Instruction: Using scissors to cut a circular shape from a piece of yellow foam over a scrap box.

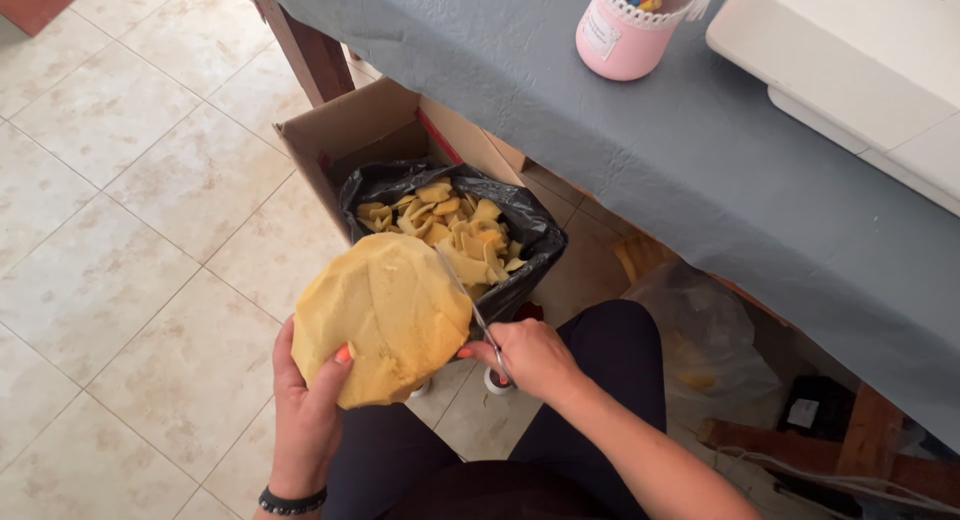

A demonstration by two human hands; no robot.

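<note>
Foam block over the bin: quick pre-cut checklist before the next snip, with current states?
1. Left hand grips the yellow foam block from below, thumb on its face: ok.
2. Right hand holds the scissors, blades at the block's right edge: ok.
3. Left thumb away from the blades, on the opposite side of the block: ok.
4. Black bin bag in the cardboard box sits beyond the cutting edge, foam scraps already inside: ok.
5. Whether the blades are open or closed: cannot tell, partly hidden by the block.
</note>
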